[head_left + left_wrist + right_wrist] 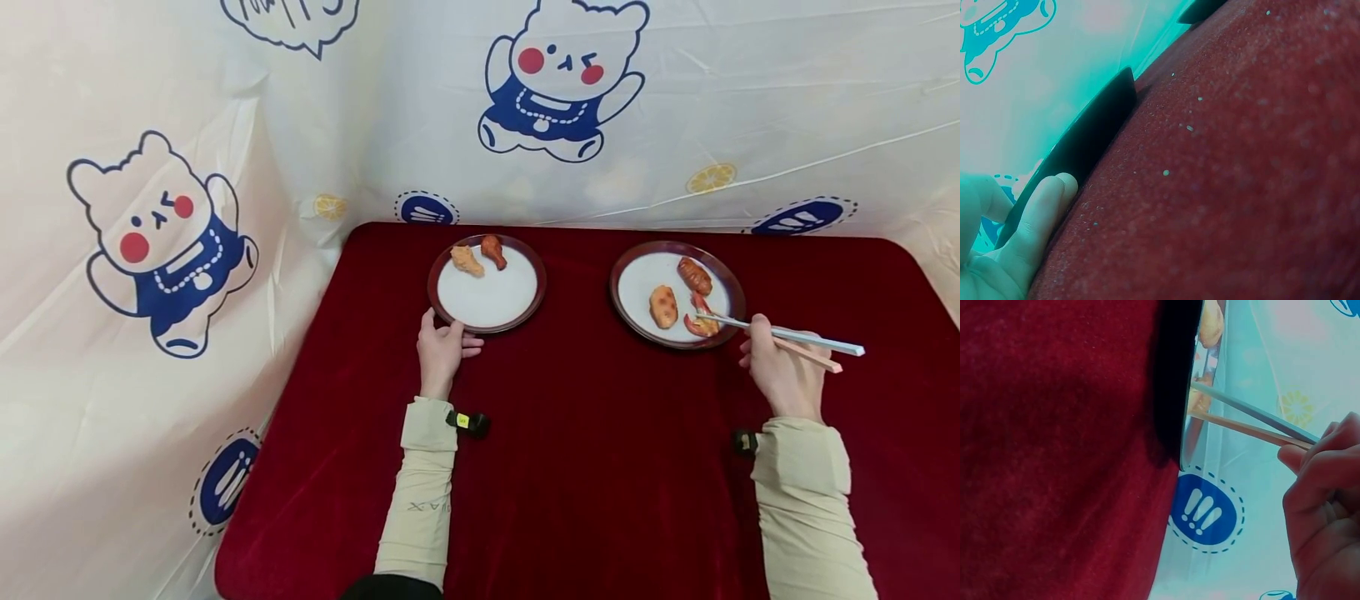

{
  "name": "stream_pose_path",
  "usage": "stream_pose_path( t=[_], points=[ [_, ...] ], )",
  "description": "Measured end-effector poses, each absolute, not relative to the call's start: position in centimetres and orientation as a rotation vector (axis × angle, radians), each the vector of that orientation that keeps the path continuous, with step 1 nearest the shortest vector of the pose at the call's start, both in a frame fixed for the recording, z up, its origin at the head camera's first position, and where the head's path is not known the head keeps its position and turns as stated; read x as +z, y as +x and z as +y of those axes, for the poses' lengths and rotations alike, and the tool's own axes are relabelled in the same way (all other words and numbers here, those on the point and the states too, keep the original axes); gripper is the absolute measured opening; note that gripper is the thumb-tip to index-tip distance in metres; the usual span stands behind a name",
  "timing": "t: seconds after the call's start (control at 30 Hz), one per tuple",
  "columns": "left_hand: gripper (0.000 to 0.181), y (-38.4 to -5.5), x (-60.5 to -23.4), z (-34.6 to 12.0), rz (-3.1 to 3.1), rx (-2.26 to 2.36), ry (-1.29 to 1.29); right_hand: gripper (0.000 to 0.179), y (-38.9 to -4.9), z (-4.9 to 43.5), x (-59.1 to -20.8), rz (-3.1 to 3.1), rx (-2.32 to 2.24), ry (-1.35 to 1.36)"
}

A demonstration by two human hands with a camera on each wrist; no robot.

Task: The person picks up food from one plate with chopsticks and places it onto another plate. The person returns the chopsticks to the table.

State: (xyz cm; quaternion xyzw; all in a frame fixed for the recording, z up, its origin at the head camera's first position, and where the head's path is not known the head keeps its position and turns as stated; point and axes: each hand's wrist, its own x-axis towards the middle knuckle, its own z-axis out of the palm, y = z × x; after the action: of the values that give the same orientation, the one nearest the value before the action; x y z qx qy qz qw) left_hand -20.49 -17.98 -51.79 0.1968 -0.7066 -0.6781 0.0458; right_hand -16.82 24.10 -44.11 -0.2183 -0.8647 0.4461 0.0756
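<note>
My left hand [441, 354] holds the near-left rim of a brown-rimmed white plate [487, 304]. In the left wrist view its fingers [1041, 209] lie along the plate's dark side. A drumstick [493, 252] and a tan fried piece [467, 261] sit on that plate. My right hand [787, 371] grips a pair of chopsticks [813, 340], one pale blue and one pink. Their tips are right at a red-orange shrimp [703, 325] on the second brown-rimmed plate [637, 279]. Beside the shrimp lie a golden-brown oval piece [663, 307] and a ridged brown piece [694, 276].
Both plates stand toward the back of a table under a dark red cloth [585, 467]. A white curtain [420, 100] with printed cartoon bears hangs behind the table and along its left side. Small pale specks dot the cloth in the left wrist view.
</note>
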Motion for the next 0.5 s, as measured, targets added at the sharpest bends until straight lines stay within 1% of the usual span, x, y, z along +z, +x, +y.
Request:
stream_pose_path(
  t=[0.5],
  points=[
    [0.072,-20.35,-51.6,-17.87,-2.148,-2.08,0.605,0.039,-16.85,23.91,-44.32,-2.453,1.483,-0.686]
  ],
)
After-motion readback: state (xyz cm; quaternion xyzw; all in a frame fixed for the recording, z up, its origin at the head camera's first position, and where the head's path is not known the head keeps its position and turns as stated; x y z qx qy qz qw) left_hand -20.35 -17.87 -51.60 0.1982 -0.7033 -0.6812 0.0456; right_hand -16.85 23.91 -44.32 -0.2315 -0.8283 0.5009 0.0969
